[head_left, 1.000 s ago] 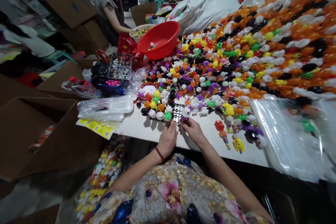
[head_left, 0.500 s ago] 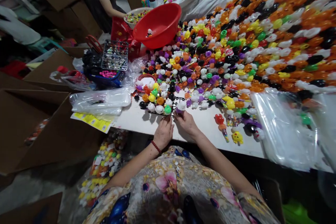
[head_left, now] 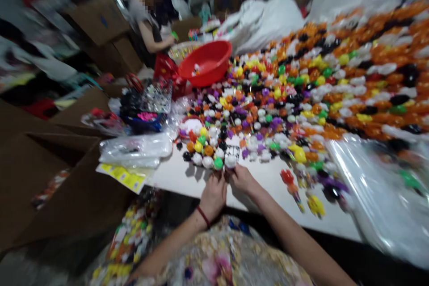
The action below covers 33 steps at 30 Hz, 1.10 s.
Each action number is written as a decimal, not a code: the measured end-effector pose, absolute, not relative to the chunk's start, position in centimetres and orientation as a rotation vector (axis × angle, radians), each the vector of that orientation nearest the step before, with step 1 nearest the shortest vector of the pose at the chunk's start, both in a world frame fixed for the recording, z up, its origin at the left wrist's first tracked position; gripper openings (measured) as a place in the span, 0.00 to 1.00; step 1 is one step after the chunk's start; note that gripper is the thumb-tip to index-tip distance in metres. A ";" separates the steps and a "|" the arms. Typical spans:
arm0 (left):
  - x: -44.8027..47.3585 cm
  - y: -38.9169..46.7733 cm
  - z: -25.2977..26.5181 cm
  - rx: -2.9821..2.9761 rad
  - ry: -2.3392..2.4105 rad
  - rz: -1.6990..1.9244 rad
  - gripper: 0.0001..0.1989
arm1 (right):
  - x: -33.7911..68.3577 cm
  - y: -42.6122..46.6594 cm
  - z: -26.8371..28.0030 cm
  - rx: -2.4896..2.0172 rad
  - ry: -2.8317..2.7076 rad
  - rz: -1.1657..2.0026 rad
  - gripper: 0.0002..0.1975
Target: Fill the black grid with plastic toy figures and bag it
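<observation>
My left hand is closed at the near edge of a black plastic grid rack, beside a green round toy head. Several small toy heads in white, black, orange, yellow and green fill the left part of this rack. In my right hand, thumb and fingers pinch a white toy head over the rack's right part. What lies under its base is hidden by the fingers. Both hands are close together, nearly touching, and slightly blurred.
A large heap of colourful plastic toys covers the table's right and back. A red basin stands behind. Clear plastic bags lie left and right. Open cardboard boxes stand left. Another person works at the back.
The view has tilted up and blurred, so the scene sits lower. My right hand has brought the white toy head closer to the green one and to my left hand.
</observation>
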State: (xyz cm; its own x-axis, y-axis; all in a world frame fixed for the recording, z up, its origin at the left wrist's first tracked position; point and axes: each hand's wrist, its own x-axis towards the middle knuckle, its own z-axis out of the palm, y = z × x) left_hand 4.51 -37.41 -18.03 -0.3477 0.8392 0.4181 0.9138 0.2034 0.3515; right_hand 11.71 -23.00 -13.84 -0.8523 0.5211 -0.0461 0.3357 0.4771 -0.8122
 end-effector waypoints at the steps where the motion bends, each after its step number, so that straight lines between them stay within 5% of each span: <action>1: 4.6 -37.4 -18.1 -1.705 -2.300 -0.833 0.26 | 11.8 -23.1 -13.9 -0.711 -2.487 1.324 0.11; 10: 4.2 -35.7 -21.3 -1.572 -2.101 -0.868 0.30 | 10.4 -22.6 -17.2 -0.619 -2.319 1.325 0.18; 19: 4.3 -36.6 -17.9 -1.692 -2.291 -0.916 0.21 | 10.6 -21.8 -15.2 -0.604 -2.475 1.227 0.10; 27: 4.1 -36.9 -18.2 -1.675 -2.263 -0.736 0.19 | 10.7 -21.5 -15.2 -0.669 -2.405 1.471 0.06; 33: 4.1 -36.9 -18.0 -1.691 -2.247 -0.749 0.18 | 11.2 -22.0 -16.5 -0.538 -2.478 1.269 0.05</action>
State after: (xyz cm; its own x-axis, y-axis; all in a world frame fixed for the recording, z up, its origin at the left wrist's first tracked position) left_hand 4.05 -36.91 -17.95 -0.3071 0.8263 0.4722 0.9444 0.2031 0.2588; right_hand 11.16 -21.98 -16.54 -0.8833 0.4585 0.0974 0.1889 0.5384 -0.8212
